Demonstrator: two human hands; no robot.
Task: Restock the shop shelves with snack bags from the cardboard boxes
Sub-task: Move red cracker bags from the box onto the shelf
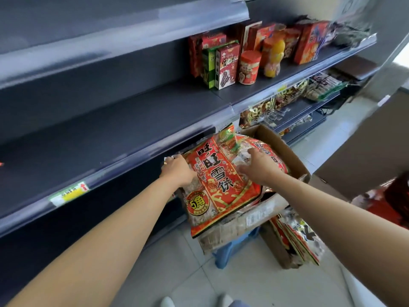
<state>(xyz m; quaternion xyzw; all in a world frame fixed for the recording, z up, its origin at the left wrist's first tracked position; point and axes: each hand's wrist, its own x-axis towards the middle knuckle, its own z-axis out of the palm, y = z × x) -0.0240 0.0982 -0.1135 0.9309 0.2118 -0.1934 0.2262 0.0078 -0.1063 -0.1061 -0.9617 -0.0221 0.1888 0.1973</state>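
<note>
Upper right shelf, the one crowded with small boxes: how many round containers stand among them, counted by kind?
Round red tub with a red lid: 1
Orange plastic bottle: 1
Total: 2
</note>
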